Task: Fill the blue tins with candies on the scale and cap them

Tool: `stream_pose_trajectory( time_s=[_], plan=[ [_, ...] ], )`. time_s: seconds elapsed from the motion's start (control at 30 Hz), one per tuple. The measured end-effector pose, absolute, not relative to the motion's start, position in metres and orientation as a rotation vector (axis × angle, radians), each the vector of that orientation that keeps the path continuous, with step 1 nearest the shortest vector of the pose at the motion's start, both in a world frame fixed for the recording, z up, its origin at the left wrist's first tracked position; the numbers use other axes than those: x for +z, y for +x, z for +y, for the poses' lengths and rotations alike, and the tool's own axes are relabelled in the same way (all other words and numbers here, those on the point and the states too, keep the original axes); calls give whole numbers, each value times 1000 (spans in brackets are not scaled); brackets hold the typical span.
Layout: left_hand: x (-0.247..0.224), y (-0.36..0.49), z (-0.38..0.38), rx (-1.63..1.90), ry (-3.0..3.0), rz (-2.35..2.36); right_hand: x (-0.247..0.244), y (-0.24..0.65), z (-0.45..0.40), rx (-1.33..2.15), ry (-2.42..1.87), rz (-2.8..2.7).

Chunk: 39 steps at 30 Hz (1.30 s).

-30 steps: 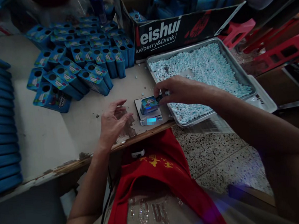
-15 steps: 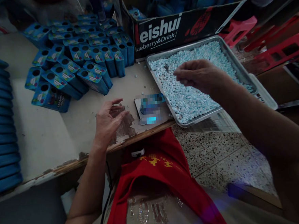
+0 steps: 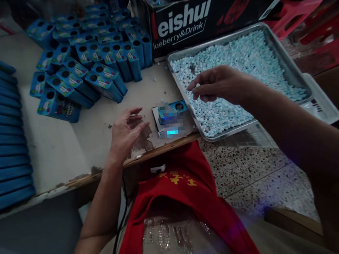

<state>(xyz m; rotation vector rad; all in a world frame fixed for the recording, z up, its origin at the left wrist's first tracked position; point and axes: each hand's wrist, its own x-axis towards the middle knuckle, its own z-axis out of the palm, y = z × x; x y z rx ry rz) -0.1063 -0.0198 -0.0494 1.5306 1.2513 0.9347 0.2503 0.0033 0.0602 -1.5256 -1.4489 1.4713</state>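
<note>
My right hand (image 3: 213, 83) hovers above the near-left part of a metal tray (image 3: 309, 94) filled with pale blue and white candy tablets (image 3: 236, 87). Between its thumb and forefinger sits a white tablet (image 3: 198, 86); other fingers curl beneath. My left hand (image 3: 128, 130) rests by the table's front edge, fingers apart and holding nothing. Between the hands lies a small flat device (image 3: 156, 120), like a digital scale, with a lit display; part of it is blurred out. On it is a blue container (image 3: 175, 108) with a round hole.
Many blue containers (image 3: 96, 76) with round holes stand upright at the back left. A stack of blue containers (image 3: 6, 134) lines the left side. Behind the tray is a black printed carton (image 3: 185, 25). Red stools (image 3: 298, 15) stand right. Loose tablets dot the table (image 3: 57, 150).
My right hand has shifted slightly left over the tray, and a white tablet now shows between its fingertips. My left hand stays open, nearly in place. The view has tilted a little.
</note>
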Motion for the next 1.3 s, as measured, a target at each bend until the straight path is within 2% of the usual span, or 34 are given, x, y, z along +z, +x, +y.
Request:
stream_pose_trajectory(
  time_s=[0.27, 0.47, 0.63, 0.67, 0.77, 0.87, 0.97, 1.13, 1.2, 1.3],
  plan=[
    [-47, -105, -18, 896, 1531, 1260, 89, 220, 8, 1162, -1556, -2143],
    [-44, -87, -17, 922, 1659, 1189, 91, 224, 2, 1238, -1558, -2050],
    [-17, -47, -26, 963, 2132, 1165, 76, 262, -13, 1191, -1592, -1966],
    [-9, -36, -28, 922, 2252, 1150, 67, 271, -15, 1097, -1595, -1997],
    [8, -7, -30, 591, 2510, 1204, 37, 283, -13, 416, -1691, -2047],
    [20, -5, -32, 407, 2543, 1308, 20, 266, -4, 506, -1642, -2039],
    [36, -51, -34, 558, 2450, 1394, 16, 223, 13, 696, -1460, -2051],
    [85, -211, -2, 1004, 2291, 1692, 21, 107, 53, 696, -987, -2259],
    [109, -280, 34, 1161, 2189, 1880, 31, 52, 62, 577, -888, -2443],
    [136, -363, 113, 1366, 1969, 2048, 49, -26, 68, 168, -811, -2749]
  ],
)
